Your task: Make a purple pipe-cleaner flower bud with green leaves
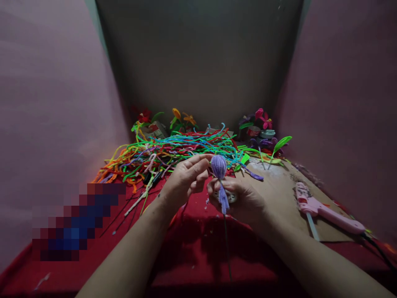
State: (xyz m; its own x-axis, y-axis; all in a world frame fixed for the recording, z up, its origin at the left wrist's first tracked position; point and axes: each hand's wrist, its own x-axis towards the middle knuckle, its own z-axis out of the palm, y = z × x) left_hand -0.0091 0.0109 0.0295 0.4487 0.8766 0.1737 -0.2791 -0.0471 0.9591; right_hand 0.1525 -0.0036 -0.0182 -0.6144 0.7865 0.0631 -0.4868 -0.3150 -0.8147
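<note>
A rounded purple pipe-cleaner flower bud (pixel 218 167), ribbed lengthwise, stands upright in front of me on a thin dark wire stem (pixel 227 244). Loose purple ends (pixel 223 200) hang below it along the stem. My right hand (pixel 242 198) is closed around the stem just under the bud, and a pale, dotted piece (pixel 230 196) shows against the palm; what it is I cannot make out. My left hand (pixel 190 176) is at the bud's left side, its index finger stretched to the bud's edge, thumb apart and other fingers loosely curled. The index fingertip is hidden behind the bud.
A heap of coloured pipe cleaners (pixel 192 145) lies at the back. On the right, a pink glue gun (pixel 331 215) with its cable rests on a brown board (pixel 273 196). Scissors with dark handles (pixel 155 179) lie left. Finished flowers (pixel 265 120) stand behind. Red cloth (pixel 186 269) covers the table.
</note>
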